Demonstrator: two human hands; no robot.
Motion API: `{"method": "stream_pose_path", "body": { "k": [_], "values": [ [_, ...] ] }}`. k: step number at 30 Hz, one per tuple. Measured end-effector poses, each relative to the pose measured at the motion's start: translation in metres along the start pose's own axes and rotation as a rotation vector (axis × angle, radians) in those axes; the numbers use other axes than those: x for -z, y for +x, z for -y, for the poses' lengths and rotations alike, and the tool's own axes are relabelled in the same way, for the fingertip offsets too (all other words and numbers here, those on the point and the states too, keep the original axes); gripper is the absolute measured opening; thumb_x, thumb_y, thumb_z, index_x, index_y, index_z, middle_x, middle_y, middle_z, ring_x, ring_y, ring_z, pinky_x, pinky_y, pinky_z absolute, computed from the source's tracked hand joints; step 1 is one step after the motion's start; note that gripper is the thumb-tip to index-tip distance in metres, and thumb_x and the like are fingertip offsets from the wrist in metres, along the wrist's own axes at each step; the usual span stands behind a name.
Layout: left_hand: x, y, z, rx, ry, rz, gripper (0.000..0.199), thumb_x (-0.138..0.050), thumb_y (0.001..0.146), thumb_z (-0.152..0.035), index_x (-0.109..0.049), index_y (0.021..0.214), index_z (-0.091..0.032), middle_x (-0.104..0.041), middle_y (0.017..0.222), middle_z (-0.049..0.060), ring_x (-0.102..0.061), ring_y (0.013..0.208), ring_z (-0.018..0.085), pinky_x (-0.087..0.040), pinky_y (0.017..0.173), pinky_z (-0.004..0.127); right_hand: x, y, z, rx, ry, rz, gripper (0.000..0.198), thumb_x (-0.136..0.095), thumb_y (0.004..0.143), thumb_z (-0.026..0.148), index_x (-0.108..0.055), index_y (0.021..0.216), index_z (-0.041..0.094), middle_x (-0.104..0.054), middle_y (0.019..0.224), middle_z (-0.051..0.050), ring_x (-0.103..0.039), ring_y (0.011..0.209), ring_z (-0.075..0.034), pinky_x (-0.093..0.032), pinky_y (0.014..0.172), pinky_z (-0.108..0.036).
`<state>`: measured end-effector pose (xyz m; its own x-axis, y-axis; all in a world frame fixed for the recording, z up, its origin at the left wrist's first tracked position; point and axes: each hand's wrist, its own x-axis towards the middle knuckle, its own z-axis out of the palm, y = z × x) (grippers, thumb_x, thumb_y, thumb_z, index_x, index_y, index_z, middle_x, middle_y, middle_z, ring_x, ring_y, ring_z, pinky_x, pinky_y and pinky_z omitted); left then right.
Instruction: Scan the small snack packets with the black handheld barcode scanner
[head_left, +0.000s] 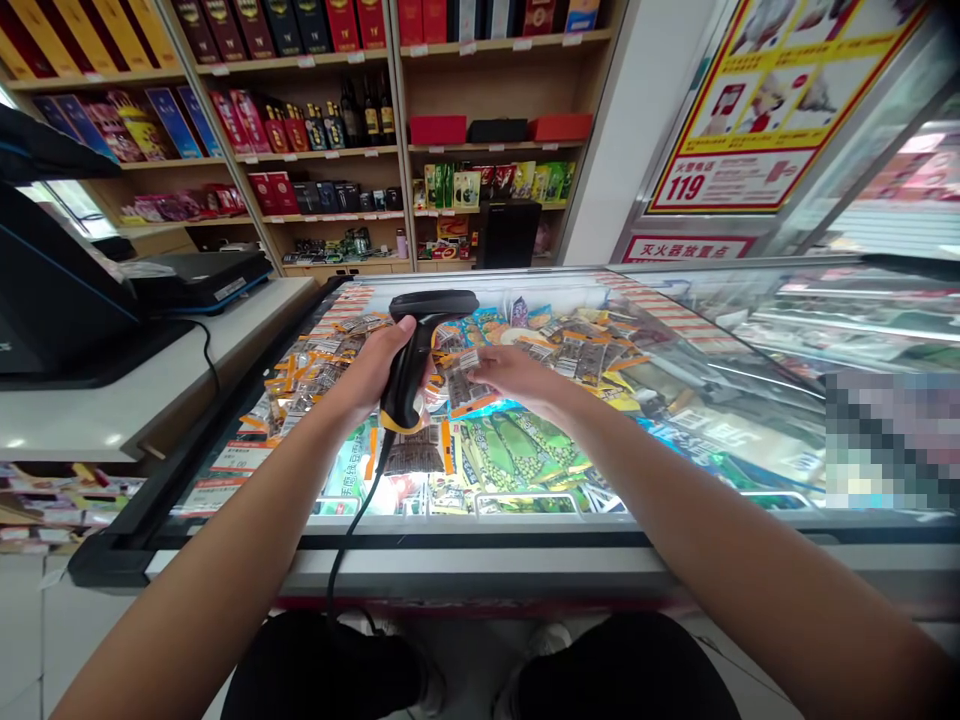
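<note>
My left hand (379, 365) is wrapped around the handle of a black and yellow barcode scanner (411, 370), its head level above the freezer. The scanner's cable hangs down over the front edge. Just right of it, my right hand (510, 372) pinches a small clear and orange snack packet (466, 388) with dark contents. A white label shows at the packet's top, near my fingertips. Similar orange-edged packets (581, 355) lie spread on the glass top on both sides of my hands. Another packet (412, 450) lies below the scanner.
Under the glass of the chest freezer (465, 565) are green packages (517, 450). A counter (97, 420) with a scale (202, 275) and a dark machine stands at left. Shelves (495, 48) of boxes and bottles line the back. A red and yellow poster (772, 110) hangs right.
</note>
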<state>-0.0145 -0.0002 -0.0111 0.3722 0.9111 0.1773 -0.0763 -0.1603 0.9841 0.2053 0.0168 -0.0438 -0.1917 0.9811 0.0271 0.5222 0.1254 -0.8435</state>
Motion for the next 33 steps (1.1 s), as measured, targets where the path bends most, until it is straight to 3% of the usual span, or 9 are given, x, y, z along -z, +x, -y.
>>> {"method": "stream_pose_path", "body": {
  "k": [2,6,9,15,23,26,30,33],
  "values": [
    [0.000,0.000,0.002,0.003,-0.004,0.018,0.068,-0.061,0.077,-0.082,-0.063,0.087,-0.015,-0.064,0.055,0.003,-0.055,0.040,0.014,-0.041,0.037,0.024,0.014,0.000,0.004,-0.034,0.111,-0.051,0.022,-0.071,0.087,0.024,-0.069,0.109,0.021,-0.071,0.091,-0.009,-0.066,0.077,-0.022,-0.053,0.065,-0.034],
    [0.001,-0.001,0.006,0.034,-0.002,0.054,0.067,-0.062,0.077,-0.081,-0.063,0.087,-0.015,-0.064,0.056,0.004,-0.055,0.040,0.014,-0.042,0.037,0.024,0.034,0.002,0.014,-0.072,0.317,-0.294,0.024,-0.068,0.087,0.020,-0.061,0.109,0.023,-0.069,0.097,-0.006,-0.066,0.081,-0.019,-0.056,0.071,-0.033],
    [0.003,-0.004,0.009,0.087,0.031,0.133,0.065,-0.059,0.081,-0.080,-0.064,0.083,-0.015,-0.066,0.060,0.005,-0.058,0.042,0.014,-0.044,0.040,0.024,0.041,0.004,0.017,-0.111,0.351,-0.391,0.021,-0.069,0.086,0.019,-0.056,0.103,0.023,-0.069,0.101,-0.005,-0.065,0.081,-0.016,-0.055,0.072,-0.030],
    [0.000,-0.008,0.012,0.100,0.095,0.298,0.061,-0.057,0.087,-0.076,-0.062,0.079,-0.015,-0.066,0.063,0.005,-0.060,0.051,0.013,-0.052,0.054,0.027,0.046,0.006,0.013,-0.124,0.351,-0.403,0.020,-0.071,0.086,0.021,-0.054,0.097,0.023,-0.069,0.099,-0.004,-0.066,0.079,-0.016,-0.055,0.073,-0.031],
    [0.002,-0.008,0.014,0.086,0.107,0.297,0.062,-0.055,0.088,-0.076,-0.062,0.081,-0.015,-0.066,0.063,0.005,-0.060,0.050,0.013,-0.052,0.054,0.027,0.047,0.007,0.011,-0.105,0.319,-0.379,0.022,-0.069,0.086,0.022,-0.056,0.104,0.023,-0.069,0.104,-0.004,-0.066,0.083,-0.016,-0.054,0.074,-0.031],
    [0.005,-0.007,0.014,0.078,0.084,0.284,0.062,-0.055,0.088,-0.076,-0.062,0.086,-0.015,-0.067,0.064,0.005,-0.062,0.050,0.014,-0.050,0.050,0.026,0.055,0.008,0.004,-0.117,0.156,-0.390,0.029,-0.067,0.086,0.027,-0.058,0.114,0.023,-0.068,0.105,-0.007,-0.066,0.083,-0.020,-0.054,0.074,-0.035],
    [0.005,-0.005,0.007,0.042,0.062,0.180,0.066,-0.057,0.083,-0.080,-0.064,0.088,-0.014,-0.066,0.061,0.004,-0.058,0.045,0.013,-0.044,0.042,0.023,0.068,0.006,-0.008,-0.116,-0.368,-0.465,0.047,-0.068,0.083,0.024,-0.057,0.128,0.017,-0.068,0.107,-0.015,-0.065,0.101,-0.033,-0.051,0.089,-0.049],
    [0.003,-0.004,0.000,0.006,0.044,0.108,0.070,-0.060,0.077,-0.082,-0.065,0.092,-0.014,-0.063,0.056,0.003,-0.054,0.042,0.013,-0.041,0.040,0.024,0.063,0.002,-0.007,0.054,-0.686,-0.584,0.047,-0.072,0.081,0.021,-0.062,0.127,0.015,-0.063,0.123,-0.022,-0.053,0.125,-0.044,-0.043,0.100,-0.058]
  ]
}}
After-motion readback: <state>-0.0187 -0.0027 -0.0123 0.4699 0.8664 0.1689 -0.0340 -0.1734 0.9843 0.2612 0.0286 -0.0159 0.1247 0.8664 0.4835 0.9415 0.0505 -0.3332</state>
